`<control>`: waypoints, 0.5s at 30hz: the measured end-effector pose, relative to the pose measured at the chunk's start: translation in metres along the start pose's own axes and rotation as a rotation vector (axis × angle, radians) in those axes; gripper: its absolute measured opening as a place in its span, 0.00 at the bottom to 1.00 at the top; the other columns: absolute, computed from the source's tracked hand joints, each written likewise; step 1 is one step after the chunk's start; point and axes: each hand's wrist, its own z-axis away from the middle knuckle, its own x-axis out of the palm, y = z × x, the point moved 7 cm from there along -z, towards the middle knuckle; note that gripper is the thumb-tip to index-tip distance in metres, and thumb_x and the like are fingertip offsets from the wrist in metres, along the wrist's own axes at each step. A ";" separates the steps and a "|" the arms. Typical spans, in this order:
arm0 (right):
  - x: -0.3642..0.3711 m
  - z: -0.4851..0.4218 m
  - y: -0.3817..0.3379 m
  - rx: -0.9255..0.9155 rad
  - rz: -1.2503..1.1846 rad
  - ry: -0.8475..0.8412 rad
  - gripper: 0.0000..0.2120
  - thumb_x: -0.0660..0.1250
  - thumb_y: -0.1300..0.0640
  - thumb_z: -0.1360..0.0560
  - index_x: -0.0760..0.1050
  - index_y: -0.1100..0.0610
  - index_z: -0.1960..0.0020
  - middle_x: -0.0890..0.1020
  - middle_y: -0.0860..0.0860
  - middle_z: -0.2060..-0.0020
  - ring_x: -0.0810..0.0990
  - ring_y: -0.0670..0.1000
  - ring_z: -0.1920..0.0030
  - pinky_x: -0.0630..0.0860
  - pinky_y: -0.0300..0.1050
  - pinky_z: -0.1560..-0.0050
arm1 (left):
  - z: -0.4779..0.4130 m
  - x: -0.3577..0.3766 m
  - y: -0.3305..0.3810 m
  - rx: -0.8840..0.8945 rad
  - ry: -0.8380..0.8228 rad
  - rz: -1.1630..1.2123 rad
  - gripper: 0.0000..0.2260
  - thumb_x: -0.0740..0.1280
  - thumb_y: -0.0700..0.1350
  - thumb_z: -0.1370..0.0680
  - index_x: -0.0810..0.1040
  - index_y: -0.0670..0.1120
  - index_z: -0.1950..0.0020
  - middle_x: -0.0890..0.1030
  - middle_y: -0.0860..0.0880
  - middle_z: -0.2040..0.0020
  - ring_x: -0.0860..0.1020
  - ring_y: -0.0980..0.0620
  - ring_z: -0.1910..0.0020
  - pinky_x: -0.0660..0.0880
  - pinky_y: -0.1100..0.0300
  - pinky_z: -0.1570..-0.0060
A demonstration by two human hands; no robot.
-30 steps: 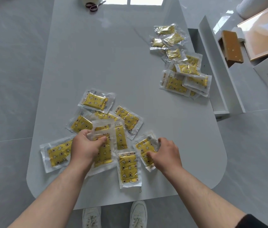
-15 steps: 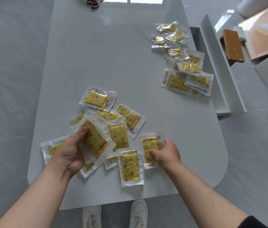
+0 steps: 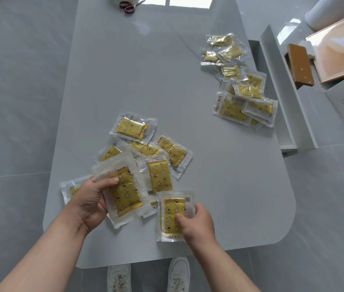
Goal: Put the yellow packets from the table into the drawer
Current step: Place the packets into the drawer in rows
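Two hands gripped packets over the near end of the desk (image 3: pixel 166 81). Left hand (image 3: pixel 91 199) clasped a stack of yellow packets (image 3: pixel 125 192), top tilted left. Right hand (image 3: pixel 196 226) pinched one yellow packet (image 3: pixel 172 213), long axis pointing away from the person. Label print was illegible.

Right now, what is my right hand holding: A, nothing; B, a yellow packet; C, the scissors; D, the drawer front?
B: the right hand pinches a yellow packet near the front edge of the table; the left hand holds a stack of packets.
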 end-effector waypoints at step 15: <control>0.033 0.024 -0.014 0.126 0.074 0.114 0.12 0.69 0.52 0.33 0.71 0.52 0.52 0.79 0.50 0.55 0.80 0.51 0.56 0.81 0.50 0.55 | 0.018 -0.043 0.003 -0.038 0.049 -0.016 0.25 0.68 0.34 0.33 0.75 0.41 0.35 0.80 0.38 0.42 0.83 0.42 0.52 0.79 0.40 0.53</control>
